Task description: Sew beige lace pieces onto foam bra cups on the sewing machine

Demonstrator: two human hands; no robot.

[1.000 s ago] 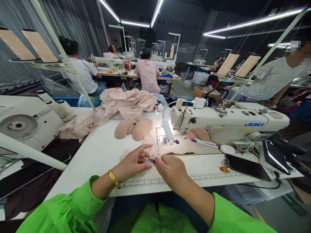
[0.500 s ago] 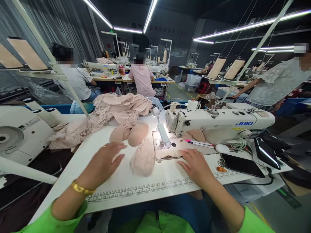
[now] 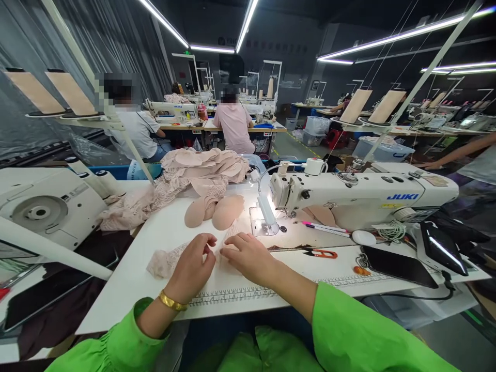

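A pale pink lace piece point(image 3: 165, 262) lies on the white tabletop, spread partly beneath and between my hands. My left hand point(image 3: 196, 266), a gold bracelet at its wrist, is closed, with thumb and fingers curled together on the lace. Facing it, my right hand point(image 3: 250, 257) bends its fingers over the lace's other part; its thumb is hidden. Just behind my hands are beige moulded cups point(image 3: 228, 212). The sewing machine point(image 3: 360, 194) stands to the right, its lamp lighting the needle area. Orange-handled thread snips point(image 3: 324, 253) lie right of my right hand.
A heap of lace and cups point(image 3: 205, 165) sits at the back. Pens point(image 3: 327, 228), a white mouse point(image 3: 363, 237) and a black phone point(image 3: 399, 266) lie on the right. Another machine point(image 3: 42, 209) stands at left. Co-workers point(image 3: 232, 126) sit beyond.
Both hands have come together over the lace, my right hand moving left from beside the machine. The lace now spreads further left. The snips have come into sight. The view has shifted slightly.
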